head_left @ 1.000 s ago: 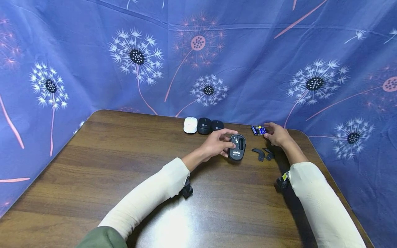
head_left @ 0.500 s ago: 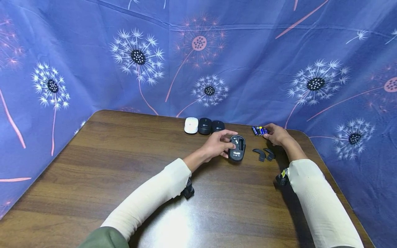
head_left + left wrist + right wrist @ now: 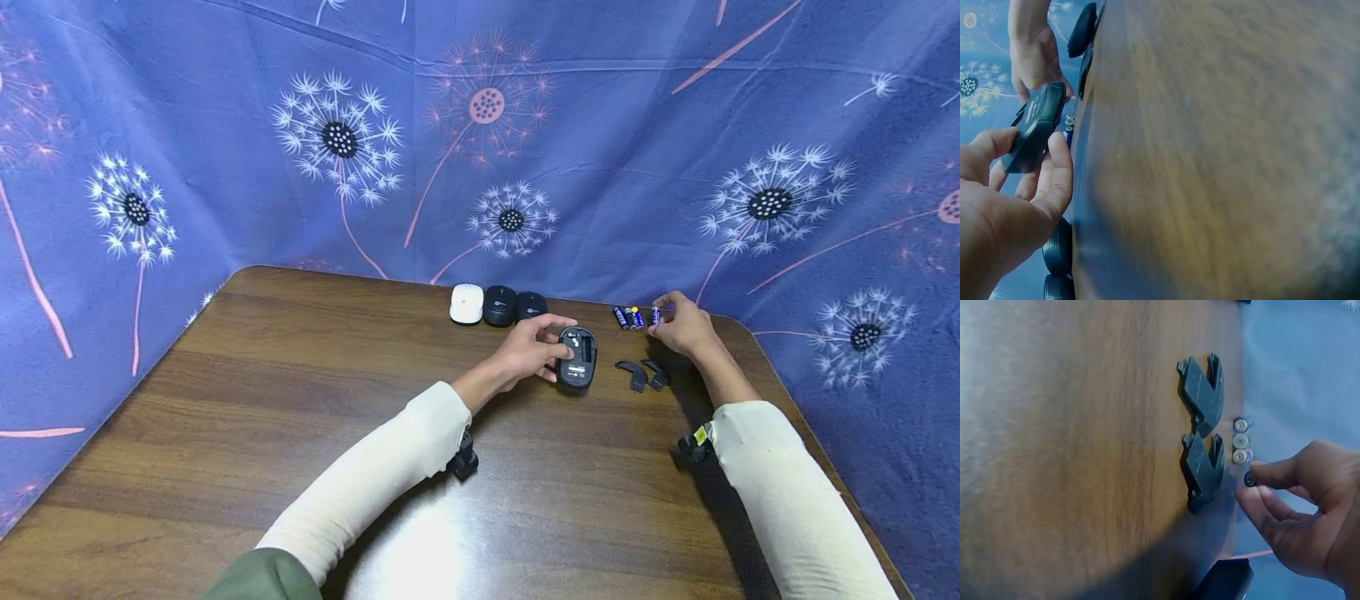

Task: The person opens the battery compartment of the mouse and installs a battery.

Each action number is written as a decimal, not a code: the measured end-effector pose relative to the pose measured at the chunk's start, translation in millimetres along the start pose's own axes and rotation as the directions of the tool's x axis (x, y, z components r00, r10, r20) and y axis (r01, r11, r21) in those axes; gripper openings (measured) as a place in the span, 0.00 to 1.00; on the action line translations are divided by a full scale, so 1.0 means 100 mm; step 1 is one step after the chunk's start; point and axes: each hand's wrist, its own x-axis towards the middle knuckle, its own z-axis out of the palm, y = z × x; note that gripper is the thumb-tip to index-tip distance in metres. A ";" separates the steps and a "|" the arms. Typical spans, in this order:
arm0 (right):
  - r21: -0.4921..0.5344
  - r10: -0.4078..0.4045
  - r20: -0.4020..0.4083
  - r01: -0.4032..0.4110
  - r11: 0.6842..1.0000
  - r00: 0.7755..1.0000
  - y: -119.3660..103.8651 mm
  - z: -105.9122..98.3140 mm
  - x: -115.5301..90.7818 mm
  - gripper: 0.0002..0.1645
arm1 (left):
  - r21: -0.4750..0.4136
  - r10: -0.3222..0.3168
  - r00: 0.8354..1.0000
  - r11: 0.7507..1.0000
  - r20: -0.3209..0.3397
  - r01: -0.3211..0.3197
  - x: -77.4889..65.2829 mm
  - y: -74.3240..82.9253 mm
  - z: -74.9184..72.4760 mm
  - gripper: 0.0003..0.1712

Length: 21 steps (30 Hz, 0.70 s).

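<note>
My left hand (image 3: 525, 350) holds a black computer mouse (image 3: 577, 358) with its underside turned toward the head camera, showing a label and an uncovered battery slot. In the left wrist view the thumb (image 3: 999, 142) is on one side of the mouse and the fingers on the other. At the back right my right hand (image 3: 682, 325) pinches one blue battery (image 3: 656, 316) between thumb and fingers, its end (image 3: 1250, 479) showing in the right wrist view. Just left of it stand a few more blue batteries (image 3: 628, 317). Two black battery covers (image 3: 636, 375) lie in front of them.
One white mouse (image 3: 467, 304) and two black mice (image 3: 499, 306) are lined up along the back edge of the brown wooden table (image 3: 300, 375). A blue flowered cloth (image 3: 420, 150) hangs right behind that edge.
My right hand has drawn one battery rightward, away from the others, opening a gap. The left hand keeps its grip on the mouse, and the head view has shifted slightly.
</note>
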 end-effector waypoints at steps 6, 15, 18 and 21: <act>0.129 -0.013 -0.019 0.016 0.992 1.000 -0.52 -0.11 -0.51 0.28 | -0.013 -0.014 1.000 1.000 -0.008 0.013 0.03 0.02 -0.01 0.32; 0.368 -0.016 0.011 0.011 0.930 1.000 -0.80 -0.01 -0.80 0.26 | -0.004 -0.023 1.000 1.000 -0.004 0.023 0.07 0.03 0.02 0.31; 0.368 -0.013 -0.009 0.016 0.930 1.000 -0.84 0.03 -0.84 0.25 | -0.001 -0.024 1.000 1.000 -0.007 0.024 0.08 0.03 0.04 0.31; 0.381 -0.009 -0.019 0.015 0.924 1.000 -0.88 0.05 -0.88 0.26 | 0.002 -0.021 1.000 1.000 -0.017 0.021 0.09 0.02 0.06 0.30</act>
